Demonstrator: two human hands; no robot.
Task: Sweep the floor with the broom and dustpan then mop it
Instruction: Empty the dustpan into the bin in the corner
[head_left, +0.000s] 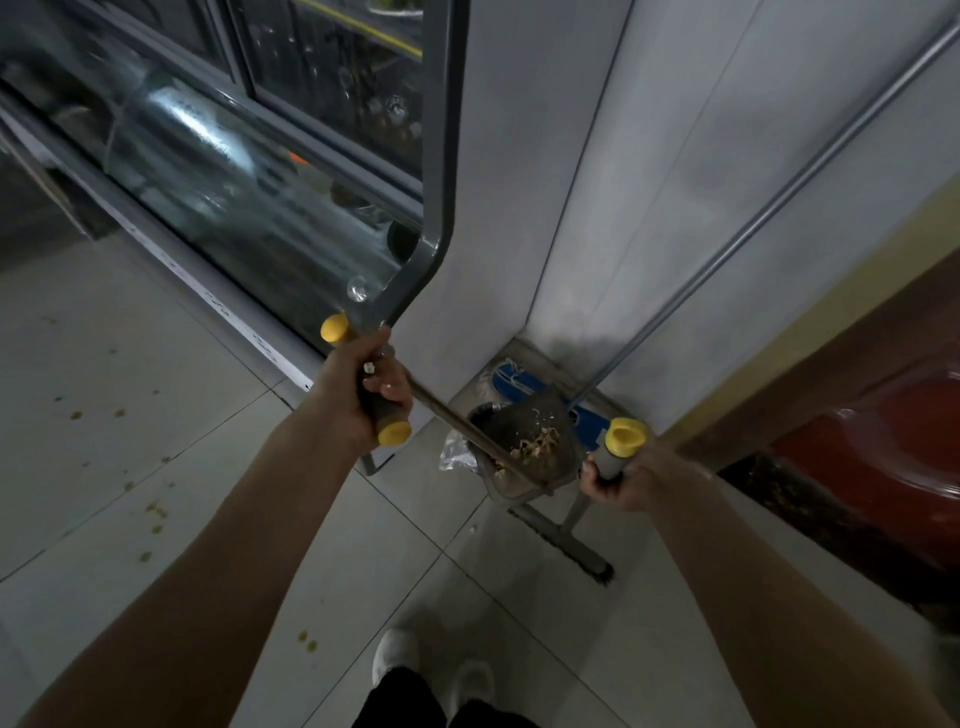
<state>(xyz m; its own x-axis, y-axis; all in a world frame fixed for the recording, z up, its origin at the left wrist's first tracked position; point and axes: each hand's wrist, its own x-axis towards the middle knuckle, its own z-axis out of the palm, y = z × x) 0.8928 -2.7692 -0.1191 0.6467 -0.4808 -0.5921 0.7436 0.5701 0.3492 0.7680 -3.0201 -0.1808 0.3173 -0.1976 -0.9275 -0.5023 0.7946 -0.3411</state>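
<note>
My left hand (363, 395) grips the top of the dustpan's thin handle, with a yellow cap showing above the fist and another below it. The handle runs down to the dark dustpan (524, 452), which is tilted near the wall corner and holds pale food scraps. My right hand (618, 480) grips the broom's grey handle just under its yellow cap (627, 435). The broom head (566, 543) rests on the tiles below the dustpan. A mop with a blue head (519, 384) and a metal pole (779, 197) leans in the corner behind the dustpan.
A glass display case (218, 171) runs along the left. The grey wall (597, 156) stands ahead and a red container (883, 447) sits at the right. Yellowish spots (153, 512) dot the tiled floor at left. A crumpled plastic wrapper (457, 452) lies beside the dustpan. My shoes (397, 654) are at the bottom.
</note>
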